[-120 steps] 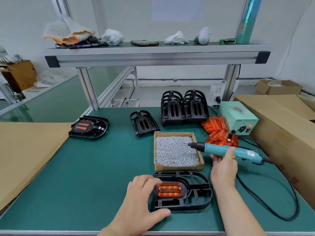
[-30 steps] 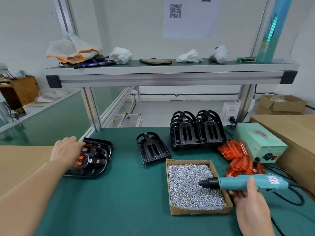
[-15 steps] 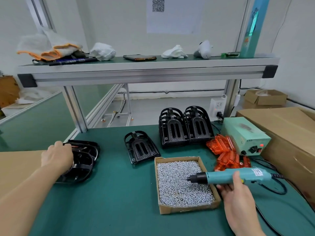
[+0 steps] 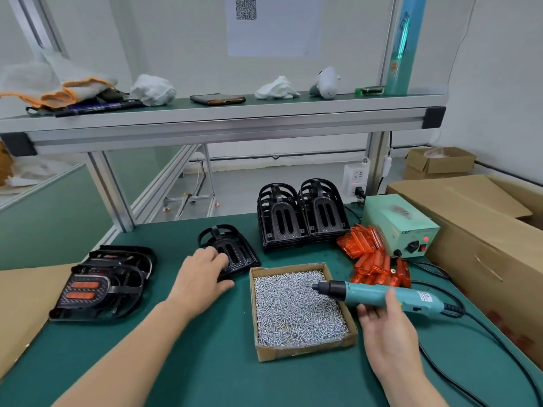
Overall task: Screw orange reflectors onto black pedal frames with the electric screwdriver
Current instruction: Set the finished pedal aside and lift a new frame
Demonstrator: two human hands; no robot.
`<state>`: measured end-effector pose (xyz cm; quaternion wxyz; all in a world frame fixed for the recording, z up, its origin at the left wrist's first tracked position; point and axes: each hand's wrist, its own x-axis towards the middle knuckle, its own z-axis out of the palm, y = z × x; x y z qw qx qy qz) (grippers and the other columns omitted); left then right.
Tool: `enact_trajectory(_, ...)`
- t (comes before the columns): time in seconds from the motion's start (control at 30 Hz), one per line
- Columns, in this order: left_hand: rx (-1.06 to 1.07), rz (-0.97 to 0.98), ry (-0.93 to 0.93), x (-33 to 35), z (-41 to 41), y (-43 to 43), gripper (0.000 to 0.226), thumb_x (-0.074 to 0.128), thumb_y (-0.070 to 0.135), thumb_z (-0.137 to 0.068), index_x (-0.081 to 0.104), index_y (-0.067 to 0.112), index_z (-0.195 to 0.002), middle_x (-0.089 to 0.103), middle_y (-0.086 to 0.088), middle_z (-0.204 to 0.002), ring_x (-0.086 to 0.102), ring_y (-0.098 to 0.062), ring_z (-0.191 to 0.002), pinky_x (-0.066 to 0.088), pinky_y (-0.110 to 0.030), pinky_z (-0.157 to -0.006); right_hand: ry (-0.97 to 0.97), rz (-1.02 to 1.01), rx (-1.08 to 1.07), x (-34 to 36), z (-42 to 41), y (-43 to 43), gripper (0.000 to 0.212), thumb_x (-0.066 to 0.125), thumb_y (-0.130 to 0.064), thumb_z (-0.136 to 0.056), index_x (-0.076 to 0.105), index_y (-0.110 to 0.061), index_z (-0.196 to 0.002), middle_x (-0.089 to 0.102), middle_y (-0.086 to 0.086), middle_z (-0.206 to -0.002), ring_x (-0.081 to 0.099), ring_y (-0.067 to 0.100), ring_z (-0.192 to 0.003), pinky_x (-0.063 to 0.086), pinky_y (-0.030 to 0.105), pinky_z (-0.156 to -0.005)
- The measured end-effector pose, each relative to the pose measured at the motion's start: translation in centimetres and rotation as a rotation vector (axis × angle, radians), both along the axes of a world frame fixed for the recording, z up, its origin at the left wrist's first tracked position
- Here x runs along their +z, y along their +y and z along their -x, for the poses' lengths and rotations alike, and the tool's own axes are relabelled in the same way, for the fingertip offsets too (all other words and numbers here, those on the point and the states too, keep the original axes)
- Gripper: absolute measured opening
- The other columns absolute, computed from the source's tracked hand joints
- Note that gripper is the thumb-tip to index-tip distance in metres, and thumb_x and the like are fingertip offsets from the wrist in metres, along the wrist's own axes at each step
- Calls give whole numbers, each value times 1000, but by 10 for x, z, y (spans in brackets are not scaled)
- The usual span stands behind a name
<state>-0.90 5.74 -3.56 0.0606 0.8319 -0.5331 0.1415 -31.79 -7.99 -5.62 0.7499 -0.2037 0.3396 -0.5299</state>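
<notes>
My left hand reaches onto the near edge of a single black pedal frame in the middle of the table, fingers spread over it and thumb out to the side. My right hand holds the teal electric screwdriver, its tip hovering over the cardboard tray of screws. Loose orange reflectors lie in a heap right of the tray. At the left, finished pedal frames with orange reflectors are stacked.
Two stacks of bare black frames stand at the back. A green power box and large cardboard boxes fill the right side. The screwdriver's black cable loops over the mat. A cardboard sheet covers the left edge.
My left hand has left the stack of finished pedals at the left and moved right onto the single black frame. My right hand still holds the screwdriver over the screws.
</notes>
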Motion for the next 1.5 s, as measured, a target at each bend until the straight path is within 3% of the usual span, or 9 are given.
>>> enact_trajectory(0.37, 136, 131, 102, -5, 28, 15, 13, 55, 11, -94, 45, 16, -88, 44, 3, -91, 41, -19, -86, 41, -34, -64, 208, -48, 34, 12, 13, -2, 22, 56, -29, -104, 56, -9, -94, 64, 8, -95, 64, 18, -84, 51, 30, -72)
enact_trajectory(0.67, 203, 610, 263, 20, 56, 51, 16, 57, -2, -90, 45, 7, -85, 43, -4, -86, 37, -25, -78, 30, -34, -71, 186, -83, 305, 24, 38, -10, 18, 52, -19, -105, 55, -1, -105, 65, 28, -101, 66, 38, -91, 62, 31, -61)
enact_trajectory(0.87, 377, 751, 561, 12, 79, 75, 19, 51, 15, -98, 37, 21, -87, 54, -2, -68, 46, -19, -60, 32, -29, -50, 244, -50, 382, 29, 43, -10, 21, 51, -21, -106, 55, 0, -105, 65, 32, -98, 70, 35, -77, 62, 29, -55)
enact_trajectory(0.97, 463, 789, 668, 5, 84, 85, 17, 51, 16, -98, 39, 19, -87, 57, -2, -72, 56, -21, -66, 35, -27, -50, 282, -27, 395, 29, 44, -5, 28, 54, -25, -104, 53, 3, -109, 64, 37, -93, 68, 39, -82, 62, 31, -56)
enact_trajectory(1.07, 518, 961, 984, 0, 92, 94, 16, 51, 13, -98, 43, 18, -86, 54, -1, -79, 73, -17, -73, 39, -26, -56, 328, -15, 415, 29, 49, -1, 39, 57, -32, -102, 48, 1, -120, 62, 40, -94, 68, 41, -86, 62, 32, -58)
enact_trajectory(1.17, 457, 1134, 1229, -2, 103, 106, 19, 53, 2, -96, 43, 10, -82, 48, -6, -82, 72, -17, -63, 50, -33, -71, 358, -4, 426, 29, 53, 3, 53, 57, -36, -102, 43, 3, -134, 61, 42, -101, 69, 41, -88, 62, 31, -58)
enact_trajectory(1.23, 368, 1200, 1369, -2, 115, 114, 23, 51, -5, -94, 43, 8, -78, 51, -14, -89, 69, -22, -68, 57, -34, -65, 365, 1, 431, 27, 55, 6, 59, 55, -35, -103, 40, 11, -136, 62, 40, -103, 68, 39, -88, 62, 29, -58)
enact_trajectory(1.33, 288, 1158, 1489, 0, 137, 125, 23, 48, -8, -93, 43, 8, -78, 58, -21, -91, 66, -34, -77, 55, -26, -52, 394, 22, 437, 26, 55, 9, 52, 52, -33, -105, 44, 13, -127, 63, 36, -103, 68, 37, -86, 61, 26, -56)
enact_trajectory(1.5, 212, 1002, 1615, -1, 165, 135, 25, 44, -8, -93, 44, 11, -77, 67, -16, -77, 69, -34, -67, 51, -25, -48, 589, 232, 353, 19, 55, 26, 34, 51, -29, -106, 58, 4, -106, 71, 23, -88, 68, 25, -70, 51, 25, -47)
